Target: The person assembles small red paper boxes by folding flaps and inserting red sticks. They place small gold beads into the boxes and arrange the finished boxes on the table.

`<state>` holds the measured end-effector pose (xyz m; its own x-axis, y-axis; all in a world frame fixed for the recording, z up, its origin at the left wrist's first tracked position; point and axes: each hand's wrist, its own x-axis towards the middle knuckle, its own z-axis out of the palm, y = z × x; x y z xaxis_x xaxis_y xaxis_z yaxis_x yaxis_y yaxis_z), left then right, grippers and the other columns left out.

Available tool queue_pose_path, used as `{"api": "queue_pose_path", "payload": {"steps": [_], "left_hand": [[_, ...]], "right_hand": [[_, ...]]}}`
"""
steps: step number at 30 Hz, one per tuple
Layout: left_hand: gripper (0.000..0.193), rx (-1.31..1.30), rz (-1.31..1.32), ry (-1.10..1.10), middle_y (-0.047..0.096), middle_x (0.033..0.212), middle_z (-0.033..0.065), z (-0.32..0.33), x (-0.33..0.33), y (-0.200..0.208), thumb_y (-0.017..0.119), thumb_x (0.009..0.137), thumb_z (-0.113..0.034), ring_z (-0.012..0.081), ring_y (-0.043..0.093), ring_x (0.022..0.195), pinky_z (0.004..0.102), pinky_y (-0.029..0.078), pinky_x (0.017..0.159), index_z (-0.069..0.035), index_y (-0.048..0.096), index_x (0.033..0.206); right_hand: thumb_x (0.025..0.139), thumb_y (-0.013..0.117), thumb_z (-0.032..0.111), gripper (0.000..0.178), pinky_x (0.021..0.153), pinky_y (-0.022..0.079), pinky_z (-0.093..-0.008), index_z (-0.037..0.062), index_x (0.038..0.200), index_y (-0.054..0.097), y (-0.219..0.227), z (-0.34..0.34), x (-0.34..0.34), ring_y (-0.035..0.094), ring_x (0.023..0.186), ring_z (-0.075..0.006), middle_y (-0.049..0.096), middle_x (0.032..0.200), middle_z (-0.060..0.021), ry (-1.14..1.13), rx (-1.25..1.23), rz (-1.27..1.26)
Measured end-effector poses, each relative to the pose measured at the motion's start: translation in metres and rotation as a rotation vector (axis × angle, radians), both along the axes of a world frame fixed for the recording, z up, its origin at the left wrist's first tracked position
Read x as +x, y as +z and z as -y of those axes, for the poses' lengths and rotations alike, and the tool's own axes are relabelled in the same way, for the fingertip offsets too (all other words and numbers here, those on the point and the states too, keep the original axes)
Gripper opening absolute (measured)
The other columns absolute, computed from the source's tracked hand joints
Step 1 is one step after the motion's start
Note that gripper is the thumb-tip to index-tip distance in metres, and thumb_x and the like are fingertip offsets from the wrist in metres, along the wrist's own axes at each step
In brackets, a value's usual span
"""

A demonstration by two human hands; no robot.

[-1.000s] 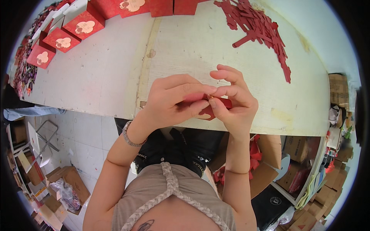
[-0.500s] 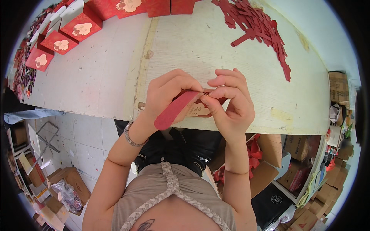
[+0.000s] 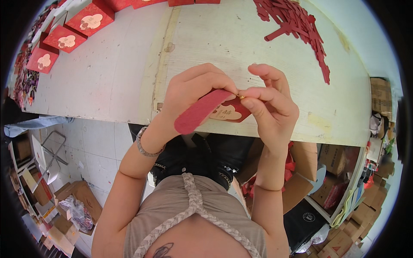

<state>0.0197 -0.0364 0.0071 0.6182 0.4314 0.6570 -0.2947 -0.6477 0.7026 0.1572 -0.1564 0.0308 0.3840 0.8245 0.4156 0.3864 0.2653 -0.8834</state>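
My left hand (image 3: 187, 92) is closed on a dark red strip (image 3: 200, 112) with a rounded end, gripping it near its far end. The strip slants down and left across my palm. Just right of those fingertips, my right hand (image 3: 275, 109) pinches a tiny gold-coloured metal piece (image 3: 242, 97) between thumb and index finger, the other fingers raised. Whether the metal piece passes through the strip cannot be made out. Beneath both hands, at the table's front edge, is a red box (image 3: 244, 112) with a cream label, partly hidden by the hands and strip.
Red boxes with cream labels (image 3: 66, 39) line the table's far left. A heap of dark red strips (image 3: 297, 26) lies at the far right of the white table (image 3: 116, 73). Below the edge, right of my legs, an open cardboard carton (image 3: 297, 195) holds red pieces.
My right hand has shifted right, slightly away from the left fingertips, and the gold-coloured piece now shows in its pinch. More of the red box's label is visible. The view has shifted slightly.
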Motion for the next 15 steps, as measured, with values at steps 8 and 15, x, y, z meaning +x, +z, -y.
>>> {"api": "queue_pose_path", "payload": {"steps": [8,15], "left_hand": [[0.018,0.001,0.047,0.126,0.062,0.078,0.0084,0.010,0.005,-0.003,0.071,0.070,-0.003,0.0194,0.060,0.065,0.0266,0.048,0.056,-0.003,0.063,0.086],[0.008,-0.078,-0.060,0.085,0.064,0.087,0.0069,0.013,-0.002,-0.002,0.066,0.082,-0.004,0.0191,0.062,0.077,0.0274,0.051,0.066,-0.006,0.063,0.089]], "right_hand": [[0.062,0.083,0.013,0.028,0.089,0.042,-0.0441,0.0111,0.087,0.071,-0.011,0.001,-0.009,0.058,0.092,-0.0239,0.062,0.105,-0.0040,-0.353,0.263,0.719],[0.062,0.079,0.002,0.026,0.083,0.046,-0.0423,0.0071,0.086,0.071,-0.015,-0.004,-0.004,0.057,0.091,-0.0248,0.063,0.100,-0.0054,-0.223,0.227,0.443]]}}
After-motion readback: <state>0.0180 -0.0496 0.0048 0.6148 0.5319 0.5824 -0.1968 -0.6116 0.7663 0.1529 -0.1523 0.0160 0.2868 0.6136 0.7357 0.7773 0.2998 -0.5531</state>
